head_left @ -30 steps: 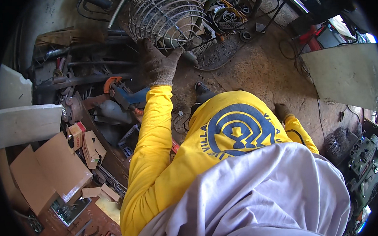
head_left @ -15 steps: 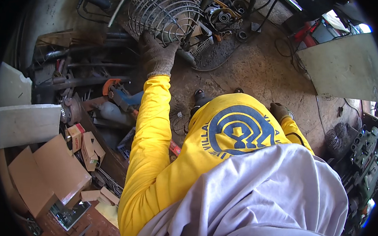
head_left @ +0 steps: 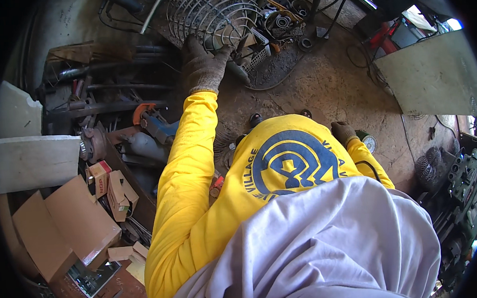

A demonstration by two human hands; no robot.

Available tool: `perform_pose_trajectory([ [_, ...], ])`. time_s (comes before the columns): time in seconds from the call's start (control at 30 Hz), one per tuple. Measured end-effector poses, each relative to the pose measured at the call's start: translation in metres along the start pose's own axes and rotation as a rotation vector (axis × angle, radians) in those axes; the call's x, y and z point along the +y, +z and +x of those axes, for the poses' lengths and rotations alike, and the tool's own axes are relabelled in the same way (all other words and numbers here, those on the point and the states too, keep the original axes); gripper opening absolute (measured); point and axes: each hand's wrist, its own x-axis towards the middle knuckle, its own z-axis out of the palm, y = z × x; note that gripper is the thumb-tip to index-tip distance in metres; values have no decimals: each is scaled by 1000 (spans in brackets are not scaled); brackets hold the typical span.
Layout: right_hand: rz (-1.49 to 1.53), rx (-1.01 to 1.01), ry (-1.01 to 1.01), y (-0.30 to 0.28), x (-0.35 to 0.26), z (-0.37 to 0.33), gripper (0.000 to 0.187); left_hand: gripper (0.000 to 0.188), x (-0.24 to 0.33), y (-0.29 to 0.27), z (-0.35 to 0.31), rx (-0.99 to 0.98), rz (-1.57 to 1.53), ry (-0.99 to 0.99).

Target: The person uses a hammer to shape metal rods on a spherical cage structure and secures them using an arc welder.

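Note:
My left hand [head_left: 200, 68], in a worn grey-brown glove on a yellow sleeve, reaches up to a domed wire guard [head_left: 211, 11] at the top of the view. Its fingers and thumb close over the guard's lower rim. My right hand [head_left: 344, 132], also gloved, is low at the right beside my yellow shirt, curled near the dirt floor. Just to its right lies a small round disc [head_left: 369, 142]. Whether the right hand holds anything is hidden by my body.
An orange and blue power tool [head_left: 152, 121] lies among metal bars at the left. Open cardboard boxes [head_left: 66, 226] and white slabs [head_left: 31, 160] crowd the lower left. Rings and metal parts [head_left: 283, 19] lie behind the guard. A flat grey sheet [head_left: 432, 76] leans at the right.
My left hand has slid further up onto the wire guard's rim. The view has shifted slightly, and the right hand has stayed low.

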Motion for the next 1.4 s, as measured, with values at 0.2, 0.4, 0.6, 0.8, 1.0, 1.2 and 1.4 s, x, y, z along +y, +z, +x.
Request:
perform_pose_trajectory([
  [0.2, -386, 21, -221, 4, 70, 15, 42, 106, 11, 13, 5, 44, -152, -86],
  [0.4, -267, -99, -11, -16, 50, -29, 37, 117, 30, -5, -3, -29, -148, -296],
  [0.6, 251, -12, 174, -15, 39, -25, 37, 110, -34, 17, -3, 52, -594, 5],
  [0.8, 16, -100, -77, -11, 46, 12, 31, 91, -98, 41, -56, 19, -633, -130],
  [1.0, -90, -39, -152, 1, 37, 31, 30, 79, -141, 39, -70, 57, -662, -232],
  [1.2, 432, 27, 115, 12, -6, 25, 31, 58, -140, -26, 66, 275, -246, 96],
  [1.4, 436, 186, 55, 36, -53, -41, 31, 68, -164, -26, 226, 56, 132, -16],
])
